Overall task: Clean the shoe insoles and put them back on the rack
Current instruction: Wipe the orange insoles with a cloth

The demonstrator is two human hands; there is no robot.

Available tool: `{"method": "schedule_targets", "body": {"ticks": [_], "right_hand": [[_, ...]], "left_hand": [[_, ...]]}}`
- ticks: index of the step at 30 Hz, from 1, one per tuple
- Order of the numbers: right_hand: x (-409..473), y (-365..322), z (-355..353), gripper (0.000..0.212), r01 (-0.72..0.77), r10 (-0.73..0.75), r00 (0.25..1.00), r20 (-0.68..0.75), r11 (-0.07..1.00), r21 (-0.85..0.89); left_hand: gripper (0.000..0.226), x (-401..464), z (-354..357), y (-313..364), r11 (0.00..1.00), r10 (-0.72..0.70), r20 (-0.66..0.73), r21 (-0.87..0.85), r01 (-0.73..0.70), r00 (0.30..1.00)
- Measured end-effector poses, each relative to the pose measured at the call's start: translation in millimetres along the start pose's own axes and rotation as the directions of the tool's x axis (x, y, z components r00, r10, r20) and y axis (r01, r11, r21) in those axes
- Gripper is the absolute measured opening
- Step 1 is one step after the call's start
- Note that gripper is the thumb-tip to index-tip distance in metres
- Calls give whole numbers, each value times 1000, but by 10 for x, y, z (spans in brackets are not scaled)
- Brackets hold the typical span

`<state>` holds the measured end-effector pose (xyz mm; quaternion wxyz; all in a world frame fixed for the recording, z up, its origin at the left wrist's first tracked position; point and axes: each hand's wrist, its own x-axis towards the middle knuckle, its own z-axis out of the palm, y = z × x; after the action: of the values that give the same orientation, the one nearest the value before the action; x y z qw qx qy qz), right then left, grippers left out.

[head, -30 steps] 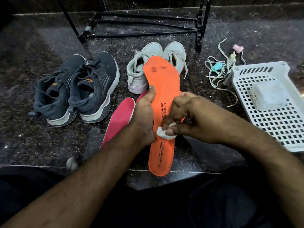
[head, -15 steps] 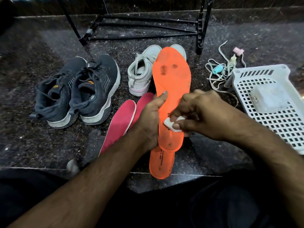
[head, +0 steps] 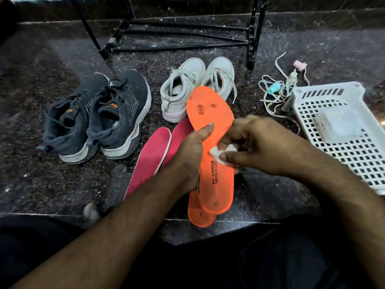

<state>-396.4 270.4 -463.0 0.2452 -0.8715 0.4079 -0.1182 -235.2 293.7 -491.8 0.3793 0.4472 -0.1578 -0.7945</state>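
My left hand (head: 187, 155) grips the upper orange insole (head: 210, 126) by its left edge, thumb laid across the top face and the other fingers hidden behind it. The insole is held tilted, toe end toward twelve o'clock, with dark smudges near the toe and black lettering on the heel half. My right hand (head: 260, 147) pinches a small white wipe (head: 220, 152) between thumb and fingertips and presses it against the middle of that insole. A second orange insole (head: 200, 217) lies under the first one, its heel sticking out toward six o'clock over the front edge of the dark speckled worktop (head: 62, 180).

At nine o'clock from my left hand two pink insoles (head: 152, 155) lie side by side on the worktop, the right one partly hidden behind my hand. Further toward ten o'clock stands a pair of dark grey sneakers (head: 100, 117), heels toward me. At twelve o'clock, just behind the orange toe, stands a pair of white sneakers (head: 187, 88). Beyond them is the black metal rack (head: 252, 38), its legs on the worktop. At two o'clock lies a tangle of pale laces (head: 277, 92) with small pink and teal pieces among them, touching the corner of a white perforated basket (head: 354, 155) at three o'clock. A pale flat packet (head: 339, 124) rests on the basket.
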Motion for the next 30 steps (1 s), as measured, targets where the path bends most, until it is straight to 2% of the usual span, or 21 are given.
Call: {"method": "schedule_targets", "body": {"ticks": [3,5,7,9,11,12,14,16,17,19,21,23,24,26,28,30], "right_hand": [[56,128,-73,12,-160,157,948,-278,987,12],[95,165,-66,11,-226,237,897,-374,971,76],[83,113,-16,10,-180,210,942,-262,974,135],[35,-8,44,12,-62,70,996,-53,989,136],[-1,-67,48,13,6,-10,999,35,993,122],[0,-48,32,13,2,-1,1000,-5,994,111],[25,59,-19,11,-91,110,978,-180,990,106],[62,152,-65,9,-205,250,902,-353,965,161],[72,174,-66,9,-233,291,877,-383,953,192],[60,142,-41,10,-215,262,922,-284,959,185],[28,17,15,11,-99,110,990,-89,988,120],[9,-55,47,11,-11,10,1000,8,996,85],[15,-45,43,11,-13,15,1000,-18,996,87],[46,37,2,11,-91,110,978,-180,990,108],[81,130,-48,12,-201,227,901,-370,974,108],[101,154,-48,14,-258,269,866,-422,963,84]], "left_hand": [[42,-18,43,-37,997,0,62,80,-5,998],[47,-24,36,-29,998,17,82,66,-22,996],[53,-20,12,9,999,34,87,19,-35,996],[58,-31,3,51,998,38,68,-48,-34,997],[62,-17,-3,55,996,29,41,-88,-25,999],[60,-3,-6,38,998,21,34,-60,-19,999],[53,1,10,3,1000,7,49,28,-8,999],[50,1,12,-14,998,4,75,63,-8,997],[50,-6,15,-12,998,7,74,57,-11,997],[50,13,-10,8,999,18,59,26,-20,998],[52,36,-42,27,999,40,25,-18,-39,999],[47,60,-51,31,997,56,8,-52,-56,998],[46,69,-51,23,997,62,2,-40,-62,998],[45,65,-23,7,998,63,5,-3,-63,998],[42,79,-12,-25,997,74,1,23,-74,997],[40,87,-14,-46,996,85,-14,24,-84,996]]}}
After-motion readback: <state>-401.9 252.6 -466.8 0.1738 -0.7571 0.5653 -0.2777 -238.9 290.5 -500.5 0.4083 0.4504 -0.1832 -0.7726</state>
